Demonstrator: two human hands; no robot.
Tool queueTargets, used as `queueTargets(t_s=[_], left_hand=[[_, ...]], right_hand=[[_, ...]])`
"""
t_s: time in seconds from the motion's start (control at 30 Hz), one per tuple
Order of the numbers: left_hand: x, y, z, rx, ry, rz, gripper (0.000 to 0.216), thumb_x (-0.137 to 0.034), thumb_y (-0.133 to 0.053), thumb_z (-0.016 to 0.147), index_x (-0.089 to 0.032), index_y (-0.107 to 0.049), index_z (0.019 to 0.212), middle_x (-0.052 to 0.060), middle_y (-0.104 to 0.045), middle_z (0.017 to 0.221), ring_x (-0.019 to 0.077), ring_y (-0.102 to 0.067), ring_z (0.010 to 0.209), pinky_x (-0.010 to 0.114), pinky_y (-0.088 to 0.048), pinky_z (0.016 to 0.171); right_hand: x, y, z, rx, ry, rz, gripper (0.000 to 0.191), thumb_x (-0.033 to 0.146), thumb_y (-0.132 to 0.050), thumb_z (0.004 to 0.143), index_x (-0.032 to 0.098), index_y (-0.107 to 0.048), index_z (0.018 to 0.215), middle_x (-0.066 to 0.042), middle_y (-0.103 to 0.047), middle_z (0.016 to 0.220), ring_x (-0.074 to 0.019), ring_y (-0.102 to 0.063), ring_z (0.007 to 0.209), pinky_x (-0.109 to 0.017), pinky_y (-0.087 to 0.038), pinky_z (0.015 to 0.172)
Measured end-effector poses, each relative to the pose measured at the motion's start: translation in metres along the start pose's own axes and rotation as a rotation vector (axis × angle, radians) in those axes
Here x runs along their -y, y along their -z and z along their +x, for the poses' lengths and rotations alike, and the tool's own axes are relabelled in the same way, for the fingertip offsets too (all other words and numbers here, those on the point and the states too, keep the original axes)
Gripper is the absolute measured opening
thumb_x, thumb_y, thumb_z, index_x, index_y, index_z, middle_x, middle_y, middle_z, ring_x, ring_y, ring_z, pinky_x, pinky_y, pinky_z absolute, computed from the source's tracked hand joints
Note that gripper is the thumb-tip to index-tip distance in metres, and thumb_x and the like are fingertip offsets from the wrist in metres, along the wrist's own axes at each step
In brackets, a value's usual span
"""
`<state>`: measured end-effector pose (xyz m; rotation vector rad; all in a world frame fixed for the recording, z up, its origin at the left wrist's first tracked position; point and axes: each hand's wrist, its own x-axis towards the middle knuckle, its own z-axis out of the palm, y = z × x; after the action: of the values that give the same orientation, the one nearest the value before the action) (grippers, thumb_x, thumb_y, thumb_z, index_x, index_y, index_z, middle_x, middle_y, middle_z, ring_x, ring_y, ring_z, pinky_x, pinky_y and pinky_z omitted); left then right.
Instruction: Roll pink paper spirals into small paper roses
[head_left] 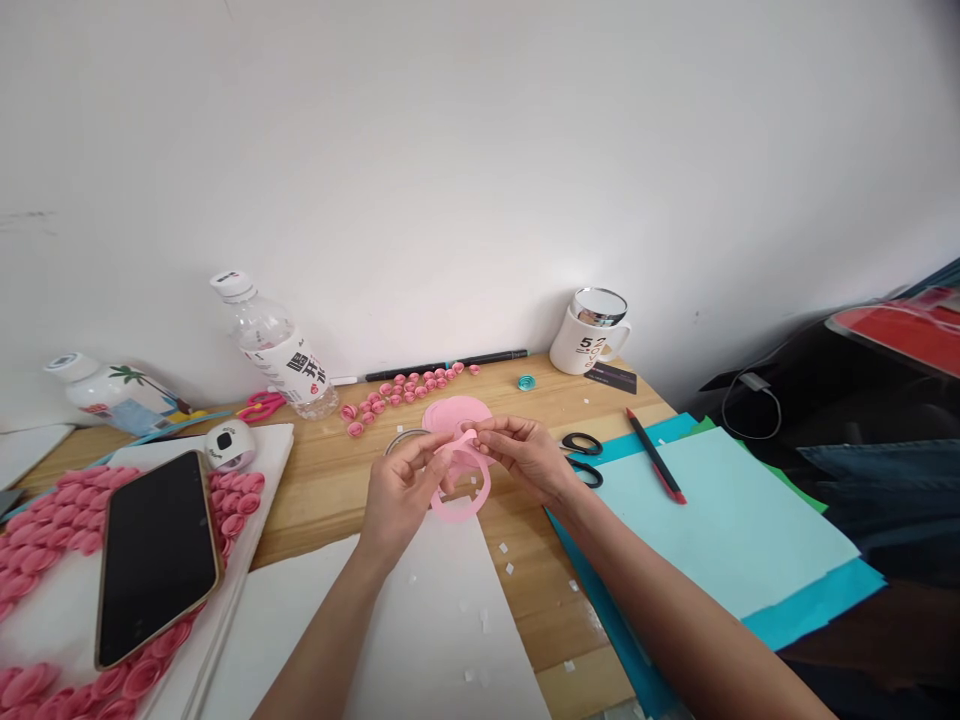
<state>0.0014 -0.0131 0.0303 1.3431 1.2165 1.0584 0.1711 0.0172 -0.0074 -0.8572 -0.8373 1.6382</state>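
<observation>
Head view shows the curled pink paper strip [469, 500] held just above the wooden desk [330, 480], near its middle, over the far edge of a white paper sheet [442, 600]. Your left hand [401, 492] pinches the strip's left side between thumb and fingertips. Your right hand [529, 455] is closed on its upper end, fingers bent tight. A pink paper disc [454, 410] lies just behind, with a row of small pink paper rosettes [401, 388] beyond it. Black-handled scissors [583, 455] lie just right of your right hand.

The fingers [420, 455] partly hide the pink paper strip [454, 513]; the phone [157, 550] covers some roses [241, 497].
</observation>
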Motion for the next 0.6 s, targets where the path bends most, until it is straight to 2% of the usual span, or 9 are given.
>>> queueTargets(t_s=[0.3, 0.6], left_hand=[[0.004, -0.0005, 0.001, -0.009, 0.062, -0.114, 0.035, -0.038, -0.062, 0.072, -0.013, -0.064, 0.097, -0.001, -0.056, 0.053, 0.0121, -0.055, 0.053, 0.024, -0.047, 0.054], [-0.0018, -0.001, 0.0002, -0.054, 0.086, -0.14, 0.034, -0.037, -0.066, 0.067, -0.013, -0.065, 0.091, -0.002, -0.056, 0.052, 0.0103, -0.053, 0.05, 0.023, -0.047, 0.052]], right_hand=[[-0.001, 0.0026, 0.0017, -0.009, 0.029, 0.041, 0.016, 0.02, -0.078, 0.057, 0.017, -0.068, 0.069, 0.001, -0.067, 0.062, -0.0075, -0.058, 0.056, -0.021, -0.047, 0.061], [-0.0036, 0.005, 0.0035, -0.02, 0.025, 0.025, 0.013, 0.024, -0.077, 0.058, 0.016, -0.068, 0.063, 0.002, -0.063, 0.056, -0.0051, -0.054, 0.052, -0.018, -0.044, 0.055]])
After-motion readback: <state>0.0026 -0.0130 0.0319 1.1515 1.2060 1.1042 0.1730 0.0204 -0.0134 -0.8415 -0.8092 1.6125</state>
